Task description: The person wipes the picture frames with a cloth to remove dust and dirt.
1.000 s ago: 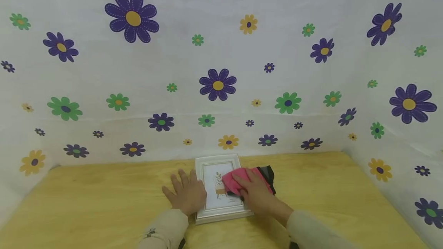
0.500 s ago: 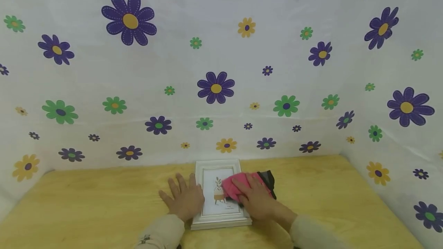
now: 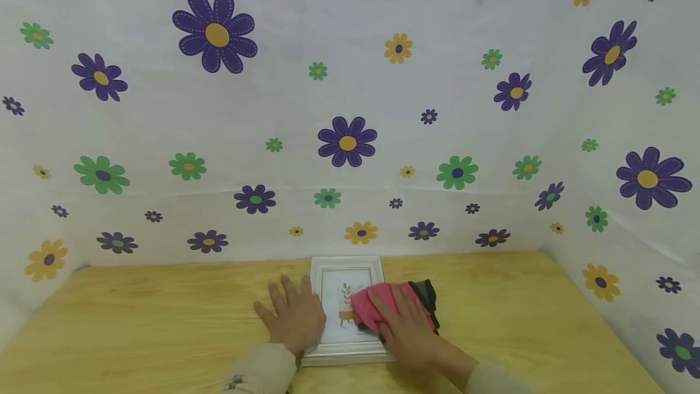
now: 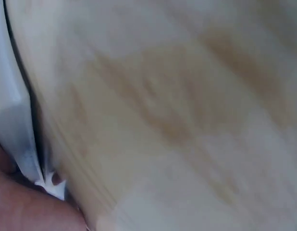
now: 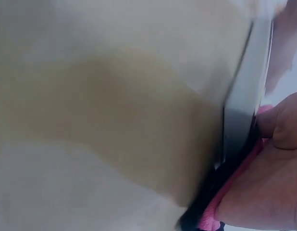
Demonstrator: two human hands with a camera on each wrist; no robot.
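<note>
A white picture frame (image 3: 328, 354) with a potted-plant print lies face up on the wooden table, near the back wall. My left hand (image 3: 298, 321) rests against the left side of the frame, fingers spread on and beside its border. Over the frame's right half lies a folded pink cloth (image 3: 363, 306) with dark edging. My right hand (image 3: 407, 327) presses on this cloth with its fingers laid out across it. In the right wrist view, the thumb (image 5: 288, 122) is on the pink cloth, at the frame's side edge (image 5: 240, 110).
The light wooden table (image 3: 164, 321) reaches out to both sides of the frame. Behind it and on the sides hangs a white sheet (image 3: 284, 96) printed with purple, green and yellow flowers.
The right hand and the cloth make small shifts over the right part of the frame, now slightly nearer to me. The left hand stays at the frame's left side. The head view shifts slightly.
</note>
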